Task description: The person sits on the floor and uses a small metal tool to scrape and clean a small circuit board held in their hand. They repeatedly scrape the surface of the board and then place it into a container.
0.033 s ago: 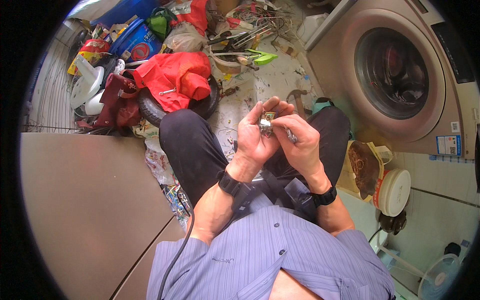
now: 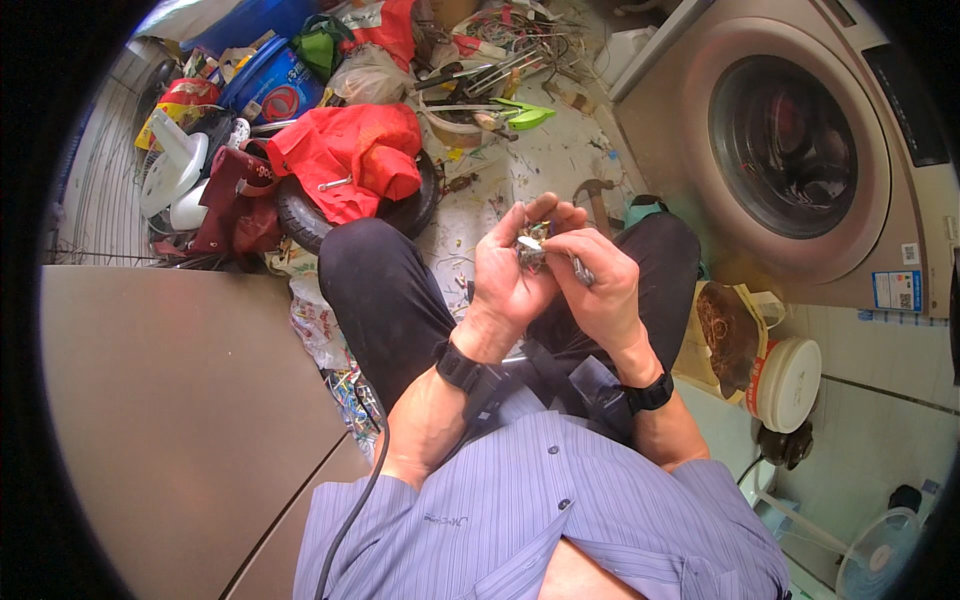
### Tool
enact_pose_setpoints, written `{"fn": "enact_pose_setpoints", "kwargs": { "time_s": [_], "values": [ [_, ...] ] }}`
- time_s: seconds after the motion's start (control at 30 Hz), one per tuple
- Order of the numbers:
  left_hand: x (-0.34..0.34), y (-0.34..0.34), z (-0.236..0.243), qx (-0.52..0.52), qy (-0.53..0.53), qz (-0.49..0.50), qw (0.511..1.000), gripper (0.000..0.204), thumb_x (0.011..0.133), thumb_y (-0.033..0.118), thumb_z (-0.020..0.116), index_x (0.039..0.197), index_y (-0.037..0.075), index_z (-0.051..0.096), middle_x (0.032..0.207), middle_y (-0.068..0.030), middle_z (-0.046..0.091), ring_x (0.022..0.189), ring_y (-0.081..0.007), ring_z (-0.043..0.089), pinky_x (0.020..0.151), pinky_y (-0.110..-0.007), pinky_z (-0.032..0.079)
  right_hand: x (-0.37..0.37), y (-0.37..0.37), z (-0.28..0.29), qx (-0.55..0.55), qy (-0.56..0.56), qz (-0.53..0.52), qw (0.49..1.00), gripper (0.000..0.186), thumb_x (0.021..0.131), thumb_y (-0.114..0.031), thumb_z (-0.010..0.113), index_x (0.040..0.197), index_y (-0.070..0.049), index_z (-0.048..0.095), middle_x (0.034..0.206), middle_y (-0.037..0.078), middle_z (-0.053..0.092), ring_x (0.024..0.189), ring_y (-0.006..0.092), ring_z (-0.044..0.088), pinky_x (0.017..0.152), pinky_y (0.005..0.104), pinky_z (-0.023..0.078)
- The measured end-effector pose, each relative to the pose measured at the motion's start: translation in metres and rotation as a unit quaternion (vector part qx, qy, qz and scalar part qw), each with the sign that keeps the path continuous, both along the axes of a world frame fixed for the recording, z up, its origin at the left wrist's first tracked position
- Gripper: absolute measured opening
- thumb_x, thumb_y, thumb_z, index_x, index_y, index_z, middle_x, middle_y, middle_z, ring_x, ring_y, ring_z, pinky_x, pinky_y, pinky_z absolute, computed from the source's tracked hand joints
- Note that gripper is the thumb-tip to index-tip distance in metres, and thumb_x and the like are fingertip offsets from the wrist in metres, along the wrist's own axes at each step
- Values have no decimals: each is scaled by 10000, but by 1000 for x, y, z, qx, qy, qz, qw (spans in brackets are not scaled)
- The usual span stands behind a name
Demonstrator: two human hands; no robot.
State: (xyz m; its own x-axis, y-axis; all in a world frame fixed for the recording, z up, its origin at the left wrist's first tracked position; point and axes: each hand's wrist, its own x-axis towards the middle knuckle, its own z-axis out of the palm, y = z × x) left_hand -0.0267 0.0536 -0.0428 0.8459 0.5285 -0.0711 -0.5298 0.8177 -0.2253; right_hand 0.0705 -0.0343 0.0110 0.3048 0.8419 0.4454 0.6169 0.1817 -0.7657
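Observation:
Between my knees, my left hand [image 2: 512,272] lies palm up with its fingers curled round a small metallic electrical part [image 2: 530,250]. Thin coloured wires and a white piece show on the part; its exact kind is too small to make out. My right hand [image 2: 598,278] is closed, and its thumb and forefinger pinch at the right side of the same part. A short silver metal tool [image 2: 583,271] pokes out of the right fist. The fingers hide the rest of that tool.
Ahead, a hammer [image 2: 597,205] lies on the littered floor. A red cloth bag [image 2: 350,160] rests on a black tyre [image 2: 300,215]. The washing machine [image 2: 700,180] stands to the right, above a white bucket [image 2: 790,385]. A flat brownish panel [image 2: 180,400] flanks my left side.
The small part has turned a little in my fingers, so its white piece shows at another angle. Both hands stay almost in the same place.

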Motion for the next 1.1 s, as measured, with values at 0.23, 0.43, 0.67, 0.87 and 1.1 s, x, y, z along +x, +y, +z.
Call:
{"fn": "enact_pose_setpoints", "kwargs": {
  "time_s": [0.23, 0.43, 0.67, 0.87, 1.1],
  "values": [
    [-1, 2, -3, 4, 11, 1, 1000, 404, 1100, 287, 451, 1149, -41, 683, 1143, -242, 703, 1173, -381, 643, 1073, -496, 509, 3, 2, -2, -12, 39, -6, 999, 207, 852, 38, 752, 1050, -14, 722, 975, 146, 731, 901, 302, 736, 800, 356, 584],
    [1, 1, -4, 15, 40, 14, 999, 379, 1094, 268, 472, 1127, -42, 686, 1127, -241, 706, 1137, -378, 657, 1059, -488, 518, 1, 1, -1, -14, 15, -2, 1000, 209, 851, 35, 746, 1051, -18, 722, 991, 153, 722, 920, 322, 730, 793, 367, 588],
    [2, 2, -8, 18, 43, 20, 999, 363, 1089, 258, 486, 1111, -44, 687, 1100, -230, 713, 1112, -376, 669, 1032, -474, 536, 4, 4, -4, -5, -66, 11, 998, 192, 868, 15, 736, 1055, -25, 719, 989, 152, 717, 878, 345, 728, 760, 378, 592],
    [1, 2, -7, -2, 35, 3, 999, 372, 1093, 263, 481, 1105, -46, 689, 1114, -221, 715, 1134, -381, 668, 1016, -474, 553, 4, 0, -7, -53, 73, -26, 996, 134, 931, -59, 735, 1045, 4, 702, 892, 132, 729, 805, 247, 725, 713, 338, 575],
    [2, 4, -13, -22, 13, -21, 999, 304, 1100, 215, 487, 1151, -11, 685, 1147, -198, 713, 1152, -355, 666, 980, -440, 566, 9, 0, -4, -79, 332, -30, 939, 90, 1002, -36, 662, 1049, 13, 720, 776, -4, 658, 614, 39, 514, 540, 202, 402]
  ]
}}
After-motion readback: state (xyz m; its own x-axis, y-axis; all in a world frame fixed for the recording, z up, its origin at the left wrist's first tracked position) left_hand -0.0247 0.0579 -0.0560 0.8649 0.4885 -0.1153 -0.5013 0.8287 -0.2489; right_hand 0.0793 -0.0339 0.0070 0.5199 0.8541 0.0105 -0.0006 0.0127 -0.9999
